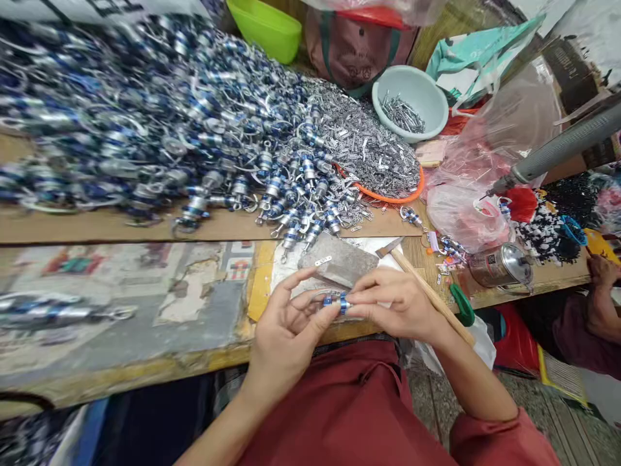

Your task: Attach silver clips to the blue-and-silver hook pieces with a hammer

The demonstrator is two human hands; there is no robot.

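Note:
Between my two hands is a small blue-and-silver metal piece point(338, 303), with a thin curved metal part along it. My left hand point(291, 320) has its thumb and fingers closed on the left end. My right hand point(395, 301) pinches the right end. Just beyond my hands a grey metal block point(347, 259) lies on white paper, with a small flat metal link point(323, 261) on its edge. To the right of the block is a hammer point(427, 291), its wooden handle running under my right forearm.
A big pile of blue-and-silver pieces point(194, 116) covers the board at left and back. Flat links point(373, 149) spill by an orange rim point(388, 197). A bowl of pins point(412, 74), a grey power screwdriver point(557, 145) and a metal mug point(499, 265) stand right. Another person's hand point(603, 272) shows far right.

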